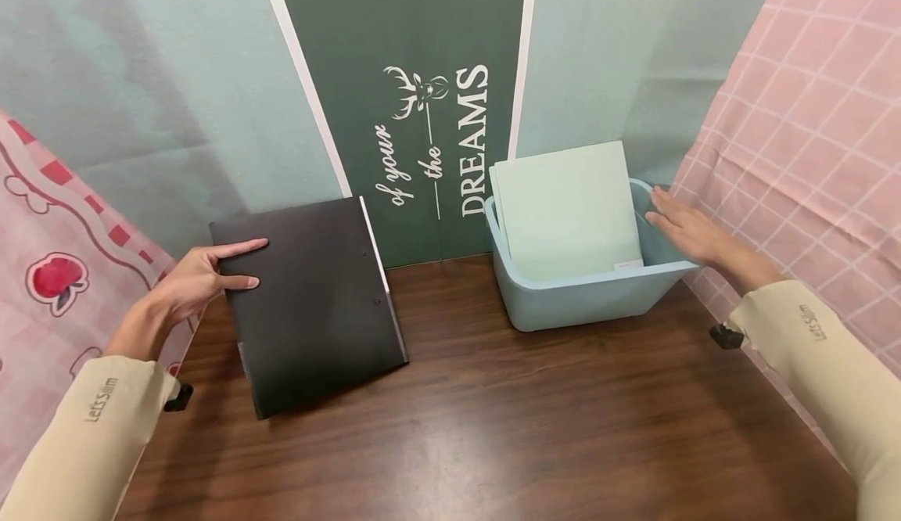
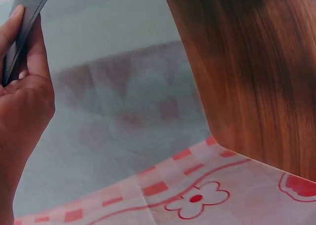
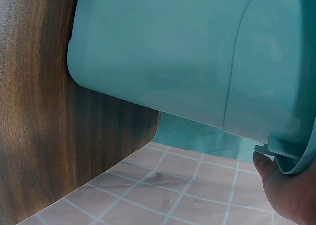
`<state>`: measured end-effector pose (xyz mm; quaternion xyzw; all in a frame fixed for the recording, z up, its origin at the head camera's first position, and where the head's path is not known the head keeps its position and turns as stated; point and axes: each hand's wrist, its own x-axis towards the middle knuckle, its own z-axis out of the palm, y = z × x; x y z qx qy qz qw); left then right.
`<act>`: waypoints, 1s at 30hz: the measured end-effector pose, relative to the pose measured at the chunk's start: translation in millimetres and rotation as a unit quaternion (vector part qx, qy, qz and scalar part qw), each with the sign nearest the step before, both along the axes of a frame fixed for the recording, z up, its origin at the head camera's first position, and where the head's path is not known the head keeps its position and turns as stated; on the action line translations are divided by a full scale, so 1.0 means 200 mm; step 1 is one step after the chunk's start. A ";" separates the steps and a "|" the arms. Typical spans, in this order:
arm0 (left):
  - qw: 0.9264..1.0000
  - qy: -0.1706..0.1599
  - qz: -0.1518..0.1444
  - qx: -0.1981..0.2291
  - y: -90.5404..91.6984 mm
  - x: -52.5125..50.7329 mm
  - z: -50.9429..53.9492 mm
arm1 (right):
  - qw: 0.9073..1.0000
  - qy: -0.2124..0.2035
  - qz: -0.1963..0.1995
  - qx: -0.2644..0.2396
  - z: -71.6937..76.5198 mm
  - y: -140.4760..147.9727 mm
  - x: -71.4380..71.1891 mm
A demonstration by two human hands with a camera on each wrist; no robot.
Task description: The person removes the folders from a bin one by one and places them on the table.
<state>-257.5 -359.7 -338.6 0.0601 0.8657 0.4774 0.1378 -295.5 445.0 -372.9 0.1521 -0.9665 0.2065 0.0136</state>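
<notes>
In the head view, my left hand [image 1: 193, 278] grips a black file folder [image 1: 313, 310] by its left edge, with index finger and thumb on the face towards me. The folder stands tilted over the table at the left. The left wrist view shows the same hand [image 2: 29, 82] with the folder's thin edge [image 2: 24, 30] between thumb and fingers. My right hand [image 1: 686, 228] holds the right rim of a light blue plastic bin [image 1: 584, 306]; in the right wrist view its thumb [image 3: 264, 168] lies under the rim. Pale green folders [image 1: 570, 216] lean inside the bin.
The brown wood-grain table [image 1: 457, 427] runs up to a grey-green printed backdrop [image 1: 401, 20]. A pink cloth with fruit prints [image 1: 63, 271] hangs at the left, and a pink checked cloth [image 1: 823, 114] at the right, close beside the bin.
</notes>
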 end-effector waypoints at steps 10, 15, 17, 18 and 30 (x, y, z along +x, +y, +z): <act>0.998 0.013 0.040 -0.047 -0.05 0.08 -0.07 | 1.000 -0.007 0.017 0.010 0.02 0.05 -0.07; 0.996 0.020 0.068 -0.051 -0.07 0.15 -0.12 | 0.999 -0.013 0.028 0.010 0.04 0.07 -0.10; 0.996 0.024 0.074 -0.049 -0.09 0.17 -0.14 | 0.999 -0.014 0.030 0.011 0.03 0.07 -0.10; 0.996 0.029 0.076 -0.048 -0.10 0.18 -0.15 | 0.999 -0.014 0.032 0.011 0.03 0.08 -0.10; 0.992 0.044 0.108 -0.050 -0.17 0.26 -0.27 | 0.999 -0.011 0.038 0.014 0.01 0.11 -0.12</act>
